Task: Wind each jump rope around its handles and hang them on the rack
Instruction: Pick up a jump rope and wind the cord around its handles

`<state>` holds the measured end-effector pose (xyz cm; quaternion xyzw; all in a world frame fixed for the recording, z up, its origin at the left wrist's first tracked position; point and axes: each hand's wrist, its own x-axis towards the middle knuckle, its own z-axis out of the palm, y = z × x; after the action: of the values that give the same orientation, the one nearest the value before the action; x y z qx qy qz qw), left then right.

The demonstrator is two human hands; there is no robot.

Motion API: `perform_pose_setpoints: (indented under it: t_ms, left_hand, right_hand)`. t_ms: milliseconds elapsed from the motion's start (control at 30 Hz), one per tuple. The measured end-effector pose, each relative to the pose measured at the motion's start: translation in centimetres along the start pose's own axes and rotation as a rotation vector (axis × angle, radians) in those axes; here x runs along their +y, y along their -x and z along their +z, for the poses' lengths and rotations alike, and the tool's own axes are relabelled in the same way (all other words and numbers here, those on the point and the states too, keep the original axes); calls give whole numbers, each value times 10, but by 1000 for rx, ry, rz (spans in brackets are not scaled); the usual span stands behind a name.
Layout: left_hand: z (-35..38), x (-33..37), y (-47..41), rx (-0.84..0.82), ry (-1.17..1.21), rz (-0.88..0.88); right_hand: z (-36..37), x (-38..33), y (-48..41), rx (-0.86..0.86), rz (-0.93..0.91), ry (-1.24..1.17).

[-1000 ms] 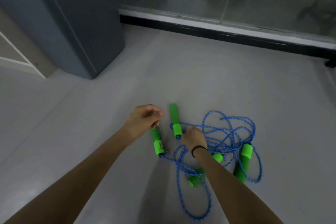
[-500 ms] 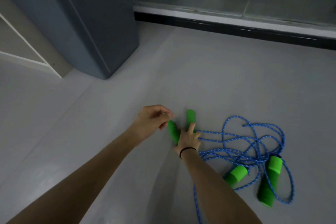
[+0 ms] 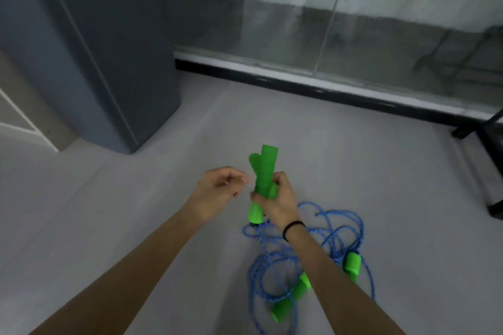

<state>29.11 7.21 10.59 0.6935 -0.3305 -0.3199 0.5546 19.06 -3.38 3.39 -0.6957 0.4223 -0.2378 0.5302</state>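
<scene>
My right hand (image 3: 279, 202) grips two green jump rope handles (image 3: 262, 168) together, lifted above the floor and pointing up and away. Their blue rope (image 3: 336, 228) trails down into a tangled pile on the floor under my right forearm. Two more green handles lie in that pile, one (image 3: 292, 295) by my forearm and one (image 3: 353, 264) to its right. My left hand (image 3: 217, 189) hovers just left of the held handles with fingers loosely curled, holding nothing.
A dark grey cabinet (image 3: 89, 49) stands at the back left. A glass wall with a black base rail (image 3: 313, 87) runs across the back. The black foot of a stand (image 3: 490, 160) sits at the right edge. The floor is pale grey.
My right hand has gathered the two handles from the floor and lifted them upright. The rope pile has shifted with it. My left hand stays close beside them.
</scene>
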Motion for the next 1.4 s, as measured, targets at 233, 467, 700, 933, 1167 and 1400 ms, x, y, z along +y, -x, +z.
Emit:
perform_pose_setpoints:
  t_ms: [233, 467, 700, 933, 1167, 1400]
  left_hand:
    - [-9, 198, -1, -41, 123, -44]
    - [-30, 457, 27, -403, 225, 72]
    - [-52, 676, 73, -430, 214, 253]
    - [-80, 818, 103, -426, 199, 334]
    - [-81, 858, 122, -432, 63, 424]
    - [-67, 873, 134, -464, 139, 334]
  right_hand:
    - [-110, -230, 32, 17, -116, -249]
    - [-222, -484, 71, -14, -140, -305]
    - [-313, -719, 123, 76, -235, -260]
    - [-369, -864, 182, 103, -374, -103]
    - [-371, -877, 212, 213, -357, -30]
    - [-374, -860, 221, 121, -428, -358]
